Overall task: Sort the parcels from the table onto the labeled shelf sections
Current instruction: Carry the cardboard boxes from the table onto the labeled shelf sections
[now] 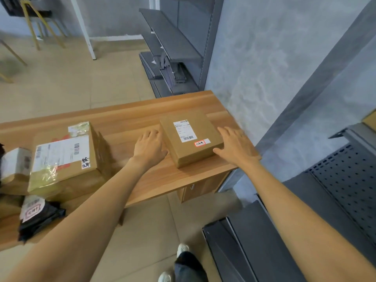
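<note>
Wooden table [122,117] runs across mid-frame from the left edge to right of centre. Grey metal shelving [335,190] fills the lower right, perforated back panel, dark shelf boards below; a second shelf unit [173,43] stands at upper centre, mostly bare. No section labels readable from here.

Big cardboard parcel [63,159] sits at left of the table, white shipping label and yellowish tape on top. Small flat cardboard box [190,142] lies near the table's right end, shipping label plus a red-bordered sticker with handwriting on top. Black poly-bag parcel [38,216] at lower left by the table edge; a small pale parcel [15,161] at far left, partly cut off.

Left hand [149,148] is against the flat box's left side, fingers spread and fairly straight, touching but not wrapped. Right hand [236,146] is at the box's right side, fingers extended, thumb near the front right corner. Neither hand has a real hold: the box sits flat on the table, bracketed between two open palms.

Step in hand, as I read it: picking up the flat box. To do it well, press both palms in evenly on opposite sides, get fingertips under the bottom edges, lift level. Read the red-bordered sticker before turning to the shelving, since it likely decides the section. Risk: the box is close to the table corner and could slide off.
</note>
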